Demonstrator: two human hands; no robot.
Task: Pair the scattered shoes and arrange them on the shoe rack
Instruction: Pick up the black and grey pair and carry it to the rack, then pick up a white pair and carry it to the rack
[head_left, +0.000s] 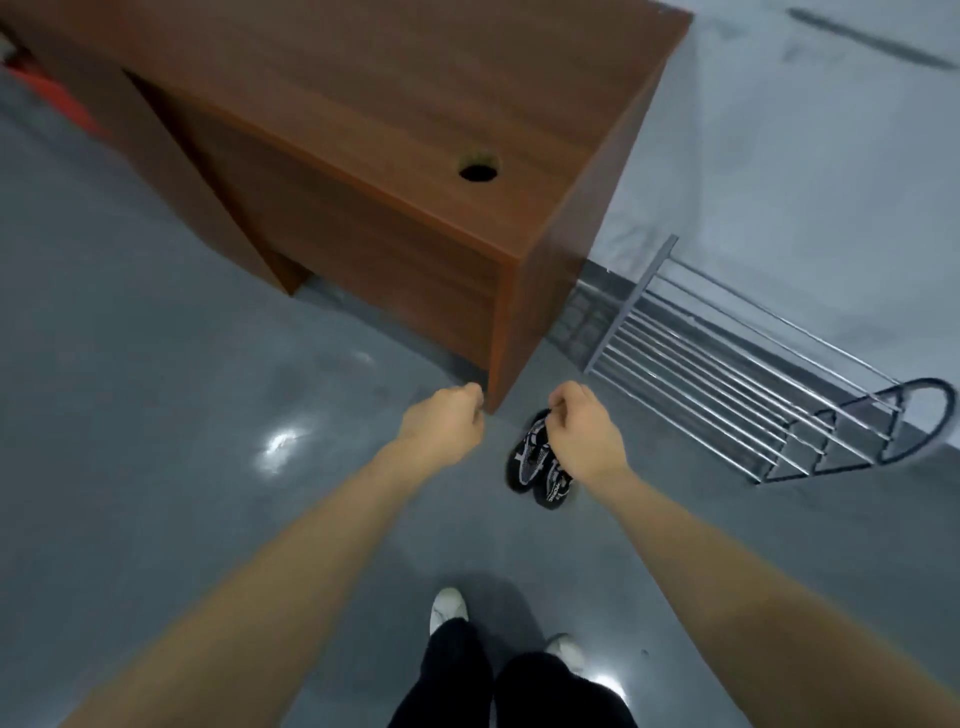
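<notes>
Both arms reach forward from the bottom of the frame toward its middle. The right hand (584, 434), just right of centre, has its fingers curled tightly downward and gathered together, pinching the pair of shoes (537, 462) at their upper end. The two shoes are black with white and grey patterning; they hang side by side below and left of the hand, touching each other, toes pointing down toward the floor (156, 415). Part of the right-hand shoe is hidden behind the wrist, so just where the fingertips hold cannot be told.

The left hand (447, 423), just left of centre, is curled into a loose fist with fingers pressed together; nothing shows in it. Its knuckles lie close by the lower corner of the desk (363, 130); whether they touch it cannot be told.

The brown wooden desk fills the upper half of the frame, with a round cable hole in its top. The rack (737, 374), made of metal bars, stands at the right middle of the frame, beside the desk and against the pale wall. At the bottom centre are the person's dark trousers and white shoes.
</notes>
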